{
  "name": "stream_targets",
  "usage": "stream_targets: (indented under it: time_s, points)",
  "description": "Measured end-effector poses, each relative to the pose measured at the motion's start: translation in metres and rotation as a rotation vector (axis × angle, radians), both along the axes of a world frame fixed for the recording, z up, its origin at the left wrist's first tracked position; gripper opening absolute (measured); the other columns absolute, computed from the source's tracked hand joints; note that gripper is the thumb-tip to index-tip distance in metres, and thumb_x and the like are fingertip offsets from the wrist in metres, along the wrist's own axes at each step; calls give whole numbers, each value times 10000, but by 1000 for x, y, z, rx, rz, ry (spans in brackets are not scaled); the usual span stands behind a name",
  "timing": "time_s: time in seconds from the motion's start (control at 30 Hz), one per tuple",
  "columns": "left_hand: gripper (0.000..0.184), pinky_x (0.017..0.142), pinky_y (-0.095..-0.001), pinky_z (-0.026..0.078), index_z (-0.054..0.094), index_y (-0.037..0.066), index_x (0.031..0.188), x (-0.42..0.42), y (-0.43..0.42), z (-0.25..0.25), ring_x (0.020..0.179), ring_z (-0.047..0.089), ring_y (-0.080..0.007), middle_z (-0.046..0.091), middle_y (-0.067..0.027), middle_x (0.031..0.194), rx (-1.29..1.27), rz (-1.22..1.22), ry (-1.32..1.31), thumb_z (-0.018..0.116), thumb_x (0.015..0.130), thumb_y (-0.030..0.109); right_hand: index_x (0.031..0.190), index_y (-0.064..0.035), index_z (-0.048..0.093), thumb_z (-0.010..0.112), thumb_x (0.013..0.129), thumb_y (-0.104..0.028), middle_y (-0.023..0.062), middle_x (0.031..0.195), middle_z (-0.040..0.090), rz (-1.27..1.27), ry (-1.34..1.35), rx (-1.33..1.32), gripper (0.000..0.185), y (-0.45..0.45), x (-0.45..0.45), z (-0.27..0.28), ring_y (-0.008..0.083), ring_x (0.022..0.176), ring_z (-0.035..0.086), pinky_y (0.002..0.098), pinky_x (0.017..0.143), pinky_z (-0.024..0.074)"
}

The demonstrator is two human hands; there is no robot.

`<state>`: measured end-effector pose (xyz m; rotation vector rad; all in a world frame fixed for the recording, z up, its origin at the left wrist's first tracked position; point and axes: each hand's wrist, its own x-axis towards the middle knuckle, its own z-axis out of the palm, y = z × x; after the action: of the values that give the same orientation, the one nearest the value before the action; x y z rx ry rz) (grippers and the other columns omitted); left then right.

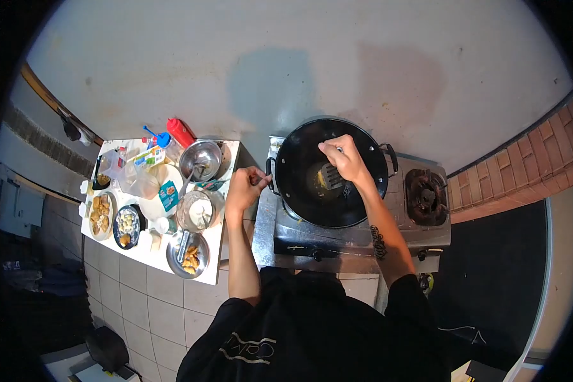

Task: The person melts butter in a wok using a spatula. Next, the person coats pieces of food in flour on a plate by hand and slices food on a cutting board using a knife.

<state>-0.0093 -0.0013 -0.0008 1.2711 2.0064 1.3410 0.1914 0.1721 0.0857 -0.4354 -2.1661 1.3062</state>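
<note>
A large black wok (299,200) sits on the left burner of a metal gas stove. My right hand (344,159) is closed around a slotted turner (330,176), whose head is down in the wok. Under and beside the turner lies a small yellowish piece of food (321,179) in what looks like a shallow pool of oil. My left hand (248,186) is at the wok's left handle (272,175), its fingers curled and pinched at the handle's outer edge.
Left stands a white table (200,270) crowded with a metal bowl (200,159), a bowl of white powder (197,211), a plate of fried pieces (188,254), a black bowl (128,226) and a red squeeze bottle (181,132). A second burner (426,197) is right of the wok.
</note>
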Motion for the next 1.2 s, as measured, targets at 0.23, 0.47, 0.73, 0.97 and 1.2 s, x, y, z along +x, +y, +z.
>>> stream_targets:
  time_s: [0.23, 0.47, 0.73, 0.97, 1.2]
  points:
    - [178, 478, -255, 295, 664, -22, 791, 0, -1, -5, 512, 349, -68, 389, 20, 528, -3, -14, -15, 744, 785, 137, 582, 70, 381, 542, 799, -126, 126, 508, 262, -23, 36, 29, 334, -4, -2, -3, 131, 476, 296, 364, 481, 258]
    - [185, 473, -261, 308, 676, -28, 830, 11, -7, 13, 509, 362, -68, 425, 12, 530, -75, 16, 31, 720, 822, 151, 516, 3, 342, 521, 798, -113, 9, 458, 287, -78, 95, 50, 354, -1, 6, -14, 81, 450, 287, 317, 450, 222]
    - [189, 451, -255, 350, 682, -35, 837, 14, -7, 17, 468, 432, -68, 486, -17, 510, 0, 14, 40, 703, 838, 152, 608, 66, 483, 565, 831, -120, 144, 490, 368, -170, 141, 83, 302, -22, 41, -10, 151, 454, 391, 334, 474, 295]
    - [215, 456, -277, 341, 695, -28, 818, 13, -3, 10, 462, 404, -85, 487, -23, 496, 4, 87, 119, 723, 811, 185, 525, -57, 329, 514, 893, -126, -58, 499, 307, -298, 391, -110, 418, -19, 79, 43, 46, 478, 252, 282, 446, 184]
    - [230, 468, -290, 348, 686, -37, 807, 13, -1, 8, 489, 387, -101, 466, -28, 519, -27, 100, 96, 756, 778, 180, 524, -66, 337, 516, 912, -119, -68, 499, 320, -540, 479, -101, 430, -19, 83, 6, 38, 468, 271, 266, 438, 192]
